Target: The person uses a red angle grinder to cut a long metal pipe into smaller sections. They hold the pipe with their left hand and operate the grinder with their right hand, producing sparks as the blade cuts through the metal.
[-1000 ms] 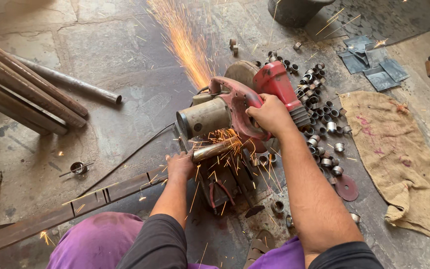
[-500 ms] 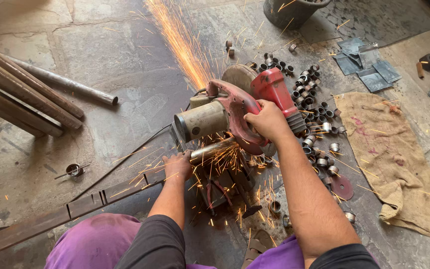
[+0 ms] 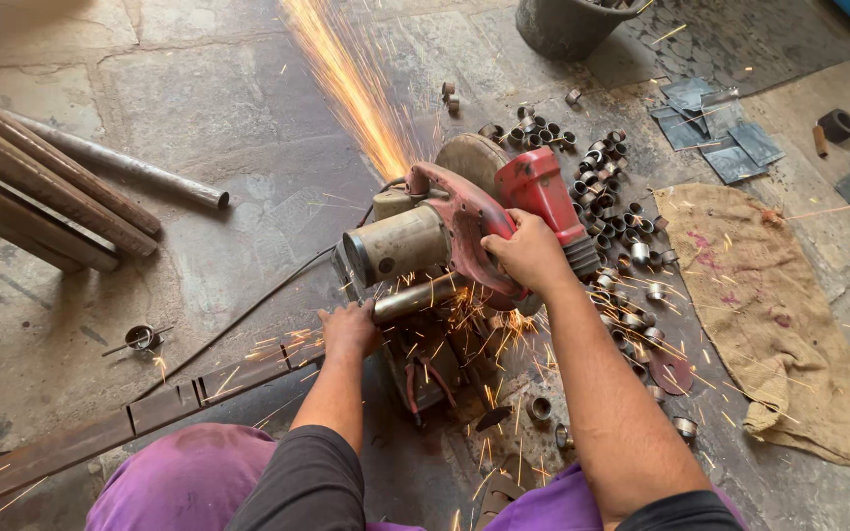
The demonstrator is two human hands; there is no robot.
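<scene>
One chop saw (image 3: 464, 231), right hand (image 3: 528, 254) clamped on its handle; left hand (image 3: 349, 329) grips one pipe (image 3: 415, 297).

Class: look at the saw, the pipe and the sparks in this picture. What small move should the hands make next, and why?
Probably keep the right hand pressing the saw down while the left hand steadies the pipe. Sparks fly from the blade, so the cut seems unfinished.
</scene>
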